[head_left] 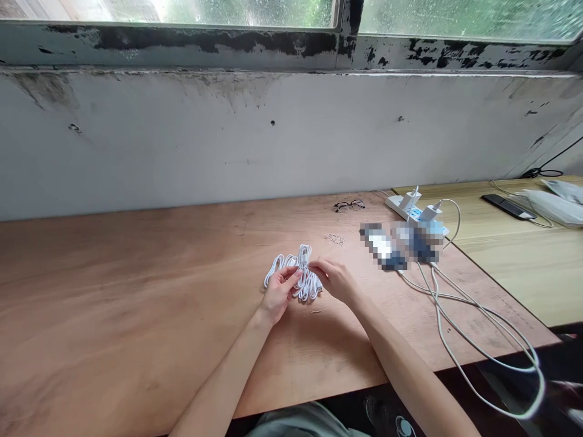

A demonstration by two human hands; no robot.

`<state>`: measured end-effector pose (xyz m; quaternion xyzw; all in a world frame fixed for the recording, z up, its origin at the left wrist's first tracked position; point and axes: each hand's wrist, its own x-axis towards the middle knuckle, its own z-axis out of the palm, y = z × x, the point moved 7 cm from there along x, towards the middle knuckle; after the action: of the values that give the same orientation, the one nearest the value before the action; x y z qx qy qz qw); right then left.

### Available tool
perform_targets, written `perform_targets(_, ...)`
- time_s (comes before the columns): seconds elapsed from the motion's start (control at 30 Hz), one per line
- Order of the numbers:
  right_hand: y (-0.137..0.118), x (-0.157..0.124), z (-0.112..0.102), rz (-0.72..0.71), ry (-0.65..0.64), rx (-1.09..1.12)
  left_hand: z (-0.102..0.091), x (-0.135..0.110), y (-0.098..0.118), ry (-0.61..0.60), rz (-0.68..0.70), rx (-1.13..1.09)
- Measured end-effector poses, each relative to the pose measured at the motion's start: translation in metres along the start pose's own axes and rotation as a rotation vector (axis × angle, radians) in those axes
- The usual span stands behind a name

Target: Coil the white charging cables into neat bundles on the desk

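Note:
A coiled white cable [305, 255] stands upright between my hands, gathered in at its middle. My left hand [279, 294] grips it there between thumb and fingers. From the other side, my right hand [334, 278] pinches at the gathered middle; whatever is between those fingertips is too small to make out. More white cable bundles [310, 288] lie on the table just under and behind my hands. A short thin tie strip [316, 312] rests in front of them. Farther back sits a small scatter of similar thin strips [335, 239].
Glasses [350, 206] lie near the wall. To the right are a white power strip [398, 205] with plugged-in chargers, blurred-out devices [385, 247], and long looping cables [455, 297] over the table edge. A black phone [507, 206] rests on the lighter table [514, 267].

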<state>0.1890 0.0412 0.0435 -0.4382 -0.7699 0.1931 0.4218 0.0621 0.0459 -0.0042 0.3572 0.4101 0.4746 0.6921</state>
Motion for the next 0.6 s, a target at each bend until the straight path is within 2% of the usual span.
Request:
perform_targets(0.1,0.001,-0.002,-0.003,-0.032,0.015,0.002,0.001,-0.001,-0.002,-0.016,-0.047,-0.052)
perform_targets(0.3,-0.007,-0.005,-0.005,-0.197,0.073,-0.243,-0.003,0.001,0.009,0.079,0.142,0.114)
perform_targets(0.4,-0.011,-0.006,-0.003,-0.241,0.067,-0.302,-0.004,0.0,0.009,0.116,0.18,0.106)
perform_targets(0.5,-0.01,-0.006,-0.001,-0.219,0.054,-0.244,-0.003,-0.001,0.007,0.124,0.176,0.057)
perform_targets(0.6,-0.001,-0.003,-0.003,-0.041,0.136,-0.016,-0.001,-0.002,0.01,0.122,0.204,0.075)
